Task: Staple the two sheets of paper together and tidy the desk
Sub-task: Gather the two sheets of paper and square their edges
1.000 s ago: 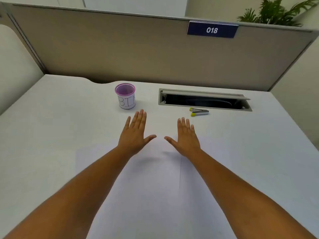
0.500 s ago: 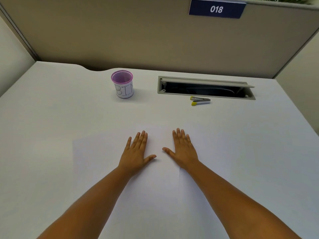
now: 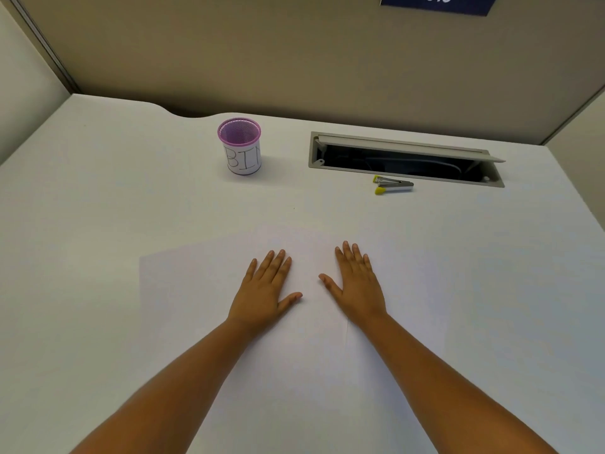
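**White sheets under flat palms, stapler waiting beyond**

White paper is seen nearest the viewer: two sheets lie overlapping on the desk, one edge showing as a faint line running away from the viewer below the right wrist. The left hand and the right hand are laid flat on the sheets, fingers straight and slightly spread, nothing grasped. Beyond the fingertips, well apart from them, the stapler is found ahead and to the right, just in front of the cable tray. Its long axis runs left to right across the desk, with the yellow-tipped, gaping end pointing left. The right hand is judged nearer to it, so a forward reach from that side is likely called for. Farther left, a purple mesh cup marked BIN stands upright.
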The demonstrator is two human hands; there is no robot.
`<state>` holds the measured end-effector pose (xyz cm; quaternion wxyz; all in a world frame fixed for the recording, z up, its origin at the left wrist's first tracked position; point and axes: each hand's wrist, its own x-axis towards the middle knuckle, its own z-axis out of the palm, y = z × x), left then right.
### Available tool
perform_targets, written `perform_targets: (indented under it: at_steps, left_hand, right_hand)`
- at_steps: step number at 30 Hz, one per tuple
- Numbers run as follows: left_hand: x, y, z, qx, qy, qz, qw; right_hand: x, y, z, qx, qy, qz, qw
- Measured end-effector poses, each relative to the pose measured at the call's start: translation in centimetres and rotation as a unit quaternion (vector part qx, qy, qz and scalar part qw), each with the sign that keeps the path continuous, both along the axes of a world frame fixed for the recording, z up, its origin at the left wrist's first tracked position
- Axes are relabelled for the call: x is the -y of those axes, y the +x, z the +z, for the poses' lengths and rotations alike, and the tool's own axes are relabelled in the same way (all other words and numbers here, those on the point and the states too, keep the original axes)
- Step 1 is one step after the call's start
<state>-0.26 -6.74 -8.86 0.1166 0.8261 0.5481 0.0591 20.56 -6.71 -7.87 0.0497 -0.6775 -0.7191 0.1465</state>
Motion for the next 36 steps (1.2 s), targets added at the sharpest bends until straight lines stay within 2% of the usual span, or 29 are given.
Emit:
perform_targets:
  at_steps: [7, 14, 21, 25, 28, 33, 36]
  left_hand:
    - [0.2, 0.0, 0.4, 0.021, -0.003, 0.021, 1.0]
    - [0.3, 0.3, 1.1, -0.044, 0.008, 0.046, 0.998]
    - [3.3, -2.4, 1.7, 0.021, 0.015, 0.163, 0.986]
    - [5.1, -4.8, 1.8, 0.007, 0.035, 0.167, 0.985]
    - [5.5, -6.4, 2.0, 0.001, 0.048, 0.17, 0.984]
    - [6.0, -7.6, 2.7, 0.007, -0.011, 0.184, 0.983]
    - [5.8, -8.0, 2.7, -0.012, -0.065, 0.165, 0.984]
  right_hand:
    - [-0.1, 0.3, -0.2, -0.019, 0.009, -0.003, 1.0]
    - [0.0, 0.4, -0.4, -0.023, 0.013, -0.003, 1.0]
    - [-0.1, 0.3, -0.1, 0.0, 0.017, 0.003, 1.0]
    - [-0.1, 0.3, 0.2, -0.008, -0.003, 0.005, 1.0]
    - [1.1, -1.1, 1.0, -0.03, 0.032, 0.012, 0.999]
    - [5.8, -6.0, 2.1, -0.106, 0.042, 0.042, 0.993]
    - [8.0, -8.1, 1.4, -0.091, 0.017, 0.067, 0.993]
